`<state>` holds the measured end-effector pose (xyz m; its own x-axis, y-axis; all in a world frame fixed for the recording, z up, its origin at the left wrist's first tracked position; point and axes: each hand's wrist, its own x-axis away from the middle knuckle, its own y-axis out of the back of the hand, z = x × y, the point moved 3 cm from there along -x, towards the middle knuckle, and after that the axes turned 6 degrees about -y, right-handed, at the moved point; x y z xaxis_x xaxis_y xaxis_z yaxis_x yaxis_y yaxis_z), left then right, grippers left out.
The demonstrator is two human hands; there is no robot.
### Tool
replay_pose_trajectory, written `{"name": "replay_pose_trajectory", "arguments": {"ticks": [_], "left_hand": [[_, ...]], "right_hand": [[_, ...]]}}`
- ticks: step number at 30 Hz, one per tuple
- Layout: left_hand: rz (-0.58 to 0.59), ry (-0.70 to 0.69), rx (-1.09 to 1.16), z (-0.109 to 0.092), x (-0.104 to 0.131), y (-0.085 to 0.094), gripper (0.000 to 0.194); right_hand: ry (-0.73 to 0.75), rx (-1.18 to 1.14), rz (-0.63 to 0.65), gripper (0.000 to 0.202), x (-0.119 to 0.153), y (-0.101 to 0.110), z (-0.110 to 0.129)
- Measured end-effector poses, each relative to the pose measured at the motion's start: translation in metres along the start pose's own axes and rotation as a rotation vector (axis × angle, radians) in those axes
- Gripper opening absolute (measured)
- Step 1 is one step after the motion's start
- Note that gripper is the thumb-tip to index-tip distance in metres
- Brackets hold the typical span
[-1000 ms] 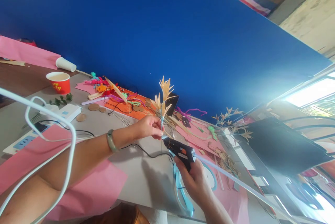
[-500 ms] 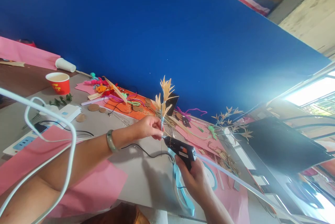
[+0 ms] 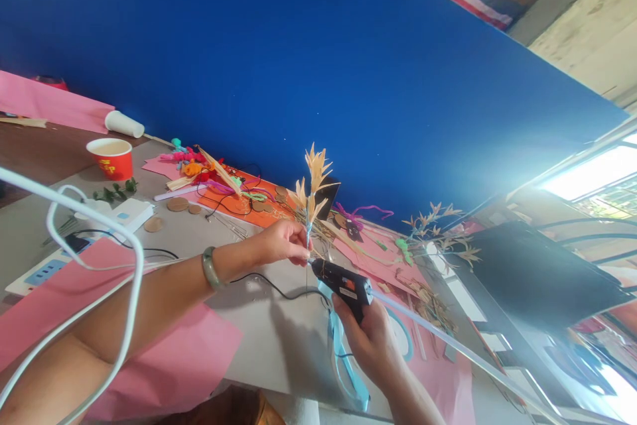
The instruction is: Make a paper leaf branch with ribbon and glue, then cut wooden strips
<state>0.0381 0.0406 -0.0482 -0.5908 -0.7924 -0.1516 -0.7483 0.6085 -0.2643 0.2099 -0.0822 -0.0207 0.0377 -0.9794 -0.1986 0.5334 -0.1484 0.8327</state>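
Observation:
My left hand (image 3: pixel 288 241) pinches the thin, pale-blue-wrapped stem of a craft flower (image 3: pixel 316 176) with pointed straw-coloured petals, held upright above the table. My right hand (image 3: pixel 373 339) is wrapped round the handle of a black glue gun (image 3: pixel 343 282). A long translucent glue stick (image 3: pixel 448 339) runs out of its back end towards the lower right. The gun's nozzle points at the stem just below my left fingertips; whether it touches cannot be made out. Under the gun lies a roll of light blue ribbon (image 3: pixel 348 372), partly hidden by my right hand.
White cables (image 3: pixel 135 279) loop across the left foreground near a power strip (image 3: pixel 42 272). A red paper cup (image 3: pixel 110 160) stands behind it. Pink paper (image 3: pixel 209 339) covers parts of the grey table. More straw flowers (image 3: pixel 438 229) lie at the right, before a blue partition (image 3: pixel 279 67).
Almost nothing differs. Both hands, the flower and the glue gun keep practically the same places.

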Motion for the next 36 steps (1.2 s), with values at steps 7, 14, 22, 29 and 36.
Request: {"name": "replay_pose_trajectory", "arguments": {"ticks": [7, 14, 22, 29, 36], "left_hand": [[-0.011, 0.01, -0.006, -0.0017, 0.0011, -0.0006, 0.018], [-0.013, 0.009, 0.004, -0.0022, 0.0008, -0.0001, 0.018], [-0.023, 0.0, 0.008, -0.0046, 0.0018, -0.0003, 0.019], [-0.026, 0.0, 0.004, -0.0014, 0.0007, 0.0003, 0.019], [-0.026, 0.015, -0.018, -0.0031, 0.001, 0.0008, 0.018]], "right_hand": [[-0.006, 0.021, -0.006, 0.029, 0.0012, -0.0007, -0.0026], [0.004, 0.035, -0.006, 0.03, 0.0018, 0.0015, 0.0013], [-0.004, 0.054, -0.027, 0.032, 0.0025, 0.0032, 0.0042], [0.002, 0.053, -0.004, 0.033, 0.0007, 0.0026, 0.0054], [0.004, 0.053, 0.004, 0.033, 0.0001, 0.0039, 0.0062]]}}
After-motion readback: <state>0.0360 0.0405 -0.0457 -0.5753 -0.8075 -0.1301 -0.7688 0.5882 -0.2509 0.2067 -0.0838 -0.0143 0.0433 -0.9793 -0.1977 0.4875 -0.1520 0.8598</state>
